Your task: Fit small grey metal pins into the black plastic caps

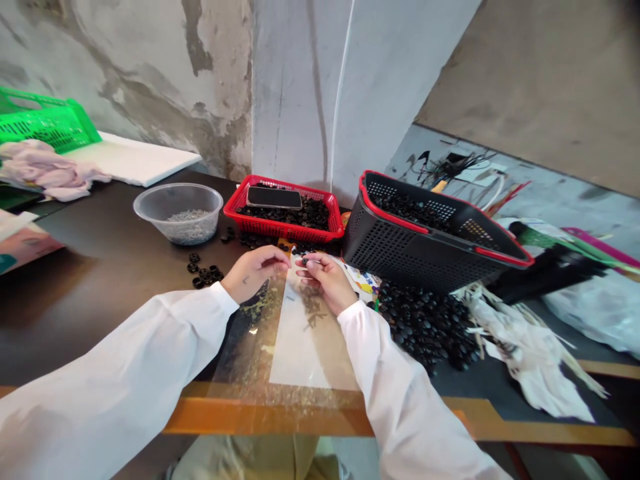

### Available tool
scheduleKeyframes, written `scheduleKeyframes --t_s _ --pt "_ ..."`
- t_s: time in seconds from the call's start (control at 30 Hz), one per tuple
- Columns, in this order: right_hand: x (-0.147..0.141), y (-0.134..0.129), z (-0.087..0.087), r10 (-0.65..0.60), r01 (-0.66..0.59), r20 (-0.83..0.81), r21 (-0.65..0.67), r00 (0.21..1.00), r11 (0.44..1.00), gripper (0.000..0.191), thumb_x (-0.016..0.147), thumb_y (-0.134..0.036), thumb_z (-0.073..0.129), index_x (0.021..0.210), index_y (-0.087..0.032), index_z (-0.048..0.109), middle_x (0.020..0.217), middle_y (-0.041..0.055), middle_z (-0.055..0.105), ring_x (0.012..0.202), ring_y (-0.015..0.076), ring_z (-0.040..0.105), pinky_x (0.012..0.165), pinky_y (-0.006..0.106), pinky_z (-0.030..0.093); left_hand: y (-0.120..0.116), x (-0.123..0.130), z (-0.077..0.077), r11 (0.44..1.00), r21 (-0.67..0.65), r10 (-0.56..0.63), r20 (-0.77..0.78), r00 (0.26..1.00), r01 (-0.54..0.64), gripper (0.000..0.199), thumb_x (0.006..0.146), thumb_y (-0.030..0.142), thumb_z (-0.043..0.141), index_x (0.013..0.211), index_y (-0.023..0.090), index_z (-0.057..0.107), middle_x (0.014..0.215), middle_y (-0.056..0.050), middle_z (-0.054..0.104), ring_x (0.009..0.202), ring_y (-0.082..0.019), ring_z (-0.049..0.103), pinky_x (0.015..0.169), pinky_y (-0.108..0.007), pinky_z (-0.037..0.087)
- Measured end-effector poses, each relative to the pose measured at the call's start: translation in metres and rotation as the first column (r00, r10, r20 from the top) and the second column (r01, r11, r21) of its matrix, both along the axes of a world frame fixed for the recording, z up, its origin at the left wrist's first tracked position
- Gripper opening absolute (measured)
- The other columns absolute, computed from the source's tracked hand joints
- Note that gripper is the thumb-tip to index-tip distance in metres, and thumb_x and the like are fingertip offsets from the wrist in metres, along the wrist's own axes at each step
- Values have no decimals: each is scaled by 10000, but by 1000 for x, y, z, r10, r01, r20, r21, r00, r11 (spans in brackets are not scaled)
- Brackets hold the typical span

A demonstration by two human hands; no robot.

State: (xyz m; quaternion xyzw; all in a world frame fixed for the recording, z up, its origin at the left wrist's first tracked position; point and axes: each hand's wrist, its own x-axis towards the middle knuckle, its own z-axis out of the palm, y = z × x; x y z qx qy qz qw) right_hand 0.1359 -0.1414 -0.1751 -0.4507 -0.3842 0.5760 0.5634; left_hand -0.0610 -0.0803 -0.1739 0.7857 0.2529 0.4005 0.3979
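White sleeves (115,373) lie nearest the camera, covering both forearms up to 2 bare hands held close together above a clear plastic sheet (305,340) on the desk (100,280). A small black piece (304,261) is pinched by the right hand's fingers (313,265), which are closed narrowly on it, and the right hand (323,280) is turned in toward the left hand (255,272). The left hand's fingers (277,261) are curled in close to that piece, but whether anything is gripped by them cannot be told.

Black rings are spread across 4 places. A red plastic basket (240,200) is covered across its base with black rings (285,215), and a smartphone (274,197) is laid on top of them. A black perforated basket (425,253) with a red rim is propped at a tilt, with more rings (410,210) seen inside. A much larger loose heap (425,327) is spread on the desk below it, outside any container, and a small cluster (203,270) is scattered to the left of the hands. Small grey parts (189,217) are held in the base of a clear plastic bowl (177,193). A green plastic crate (50,120) and pink cloth (43,170) are placed farther left.
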Motion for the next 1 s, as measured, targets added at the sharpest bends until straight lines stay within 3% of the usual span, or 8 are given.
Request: scheduleKeyframes --t_s 0.07,0.13,0.33,0.47,0.77,0.9,1.0 --pt "-4 -2 0 16 -16 7 8 1000 1000 401 610 -434 888 894 -224 700 914 5 746 755 130 700 665 235 553 -2 3 1 974 -220 86 148 985 -52 239 846 389 685 884 154 703 715 -11 661 545 -100 551 527 -216 457" --pt "-10 -4 -1 36 -36 -4 12 999 999 402 598 -422 897 894 -222 714 865 -12 726 725 121 685 657 234 552 -5 6 1 934 -353 146 238 960 -54 294 769 423 758 866 148 718 672 -9 658 512 -97 535 492 -215 445" --pt "-22 -8 -3 73 -72 -57 13 996 997 369 602 -365 900 883 -212 716 774 -28 704 683 119 671 657 248 551 -11 11 -1 885 -463 207 299 931 -48 361 647 458 848 803 150 744 721 -30 691 556 -95 539 479 -199 412" --pt "-25 -9 -1 94 -93 -74 15 993 996 378 598 -353 900 893 -205 715 755 -32 698 663 115 660 652 253 544 -14 13 -2 918 -397 161 326 931 -20 333 662 458 836 757 152 744 859 -57 702 647 -108 566 503 -205 407" --pt "-26 -10 0 84 -82 -91 31 992 996 346 609 -341 891 884 -213 725 726 -42 683 588 85 607 608 236 521 -14 13 -4 931 -363 167 305 938 -47 242 738 405 782 775 168 748 842 -36 657 658 -107 547 512 -208 397" --pt "-27 -11 2 63 -61 -58 39 996 997 316 624 -333 879 881 -211 744 759 -37 692 582 75 590 605 230 520 -13 8 -1 981 -141 165 249 954 -133 177 786 369 758 773 192 764 824 -29 630 729 -135 573 613 -253 450" --pt "-26 -12 3 41 -40 -31 43 999 998 284 630 -323 871 863 -206 757 733 -36 685 560 70 566 593 227 513 -13 5 0 983 14 180 177 968 -185 166 812 377 748 795 218 790 815 -28 604 746 -141 560 642 -267 450"
